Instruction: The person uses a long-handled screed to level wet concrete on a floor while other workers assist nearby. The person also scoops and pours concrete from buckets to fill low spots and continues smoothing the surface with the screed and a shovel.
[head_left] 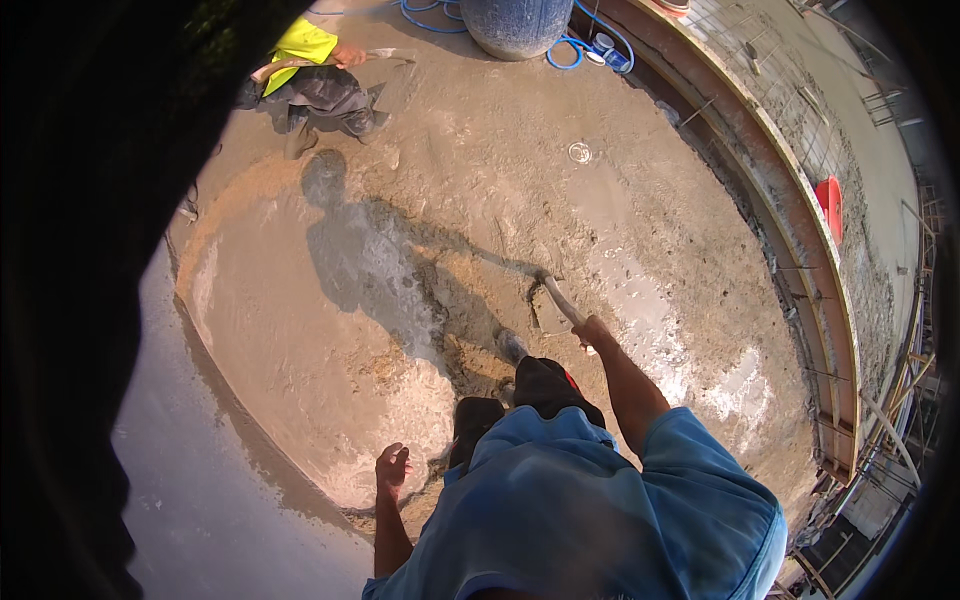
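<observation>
In my right hand [592, 335] is the pale wooden handle of a hoe [566, 303], gripped with the fingers wrapped round it. The hoe's flat, mud-coated blade [549, 312] is down at the wet, sandy mortar [480, 210], ahead of my boot [511, 346]. Off to my left side, my left hand [393, 468] hangs above the mortar with loosely bent fingers apart, holding nothing. My shadow lies across the mortar in front of me.
At the upper left a co-worker in a yellow top [305, 42] holds a long-handled tool. A blue barrel [515, 25] and blue hose [565, 55] are at the far edge. A curved form board [815, 240] borders the right; smooth grey concrete [215, 480] lies left.
</observation>
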